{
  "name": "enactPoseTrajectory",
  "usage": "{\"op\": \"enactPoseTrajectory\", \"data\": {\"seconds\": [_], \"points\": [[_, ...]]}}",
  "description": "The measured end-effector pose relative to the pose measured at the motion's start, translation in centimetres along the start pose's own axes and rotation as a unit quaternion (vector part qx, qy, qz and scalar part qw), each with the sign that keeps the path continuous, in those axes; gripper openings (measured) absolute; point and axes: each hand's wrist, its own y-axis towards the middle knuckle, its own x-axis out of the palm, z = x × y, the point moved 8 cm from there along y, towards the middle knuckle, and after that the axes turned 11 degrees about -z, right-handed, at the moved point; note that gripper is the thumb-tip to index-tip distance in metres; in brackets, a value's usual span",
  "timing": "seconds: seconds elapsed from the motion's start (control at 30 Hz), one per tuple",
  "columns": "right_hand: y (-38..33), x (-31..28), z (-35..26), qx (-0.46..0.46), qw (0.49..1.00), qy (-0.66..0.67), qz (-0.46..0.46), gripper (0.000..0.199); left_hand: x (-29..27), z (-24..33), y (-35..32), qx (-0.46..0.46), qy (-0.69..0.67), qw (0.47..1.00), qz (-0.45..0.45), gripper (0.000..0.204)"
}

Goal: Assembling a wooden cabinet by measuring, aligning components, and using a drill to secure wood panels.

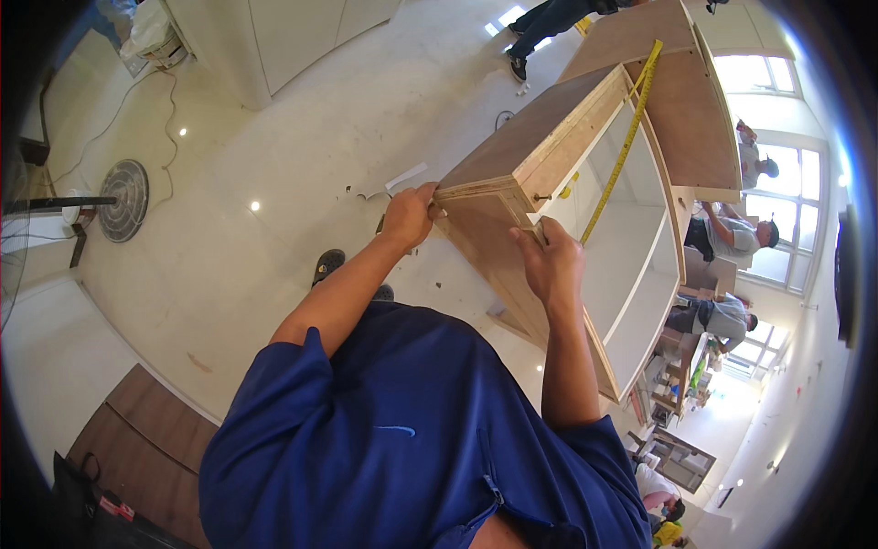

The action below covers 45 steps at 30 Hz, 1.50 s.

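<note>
A plywood cabinet [480, 220] stands tilted in view before me, its white-lined open side facing right. My left hand [411, 218] is closed round its near left corner. Closer to the opening, my right hand [554, 263] grips the near edge, thumb outside and fingers curled inward. A yellow tape measure blade [625, 146] stretches over the opening from the far edge down to beside my right hand. Whether those fingers also pinch its end is hidden. A screw or bolt [542, 198] sticks out of the frame near my right hand.
Behind stands another plywood unit [686, 101]. A person's legs [540, 32] show at the far top. Several people work along the windows at right, near a workbench [690, 371]. At left are a round-based stand [124, 201], a cable [169, 137] and a bucket [165, 50].
</note>
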Motion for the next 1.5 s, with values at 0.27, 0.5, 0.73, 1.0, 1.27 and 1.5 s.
{"op": "enactPoseTrajectory", "data": {"seconds": [0.27,0.5,0.73,1.0,1.27,1.5], "points": [[-0.2,-0.1,0.0,-0.022,0.999,0.001,0.033,0.035,0.2,0.2,0.0,0.021,0.047,0.998,0.025,0.044],[-0.1,-0.2,-0.1,-0.027,0.999,0.006,0.038,0.034,-0.5,1.1,0.0,-0.003,0.085,0.996,0.011,0.049],[-0.4,-0.7,-0.3,-0.027,0.999,0.011,0.033,0.028,-0.7,1.5,0.7,0.010,0.082,0.996,-0.019,0.042],[-3.6,-3.3,4.3,-0.076,0.995,0.052,0.030,0.047,-1.6,1.5,2.9,0.025,0.132,0.980,-0.145,0.040],[-12.2,-6.8,18.5,0.011,1.000,-0.003,0.012,0.068,-0.8,1.2,4.1,0.091,0.201,0.961,-0.165,0.029],[-11.2,-3.9,23.3,-0.008,0.997,0.013,-0.082,0.073,-2.1,1.9,4.4,0.086,0.275,0.939,-0.185,0.029]]}}
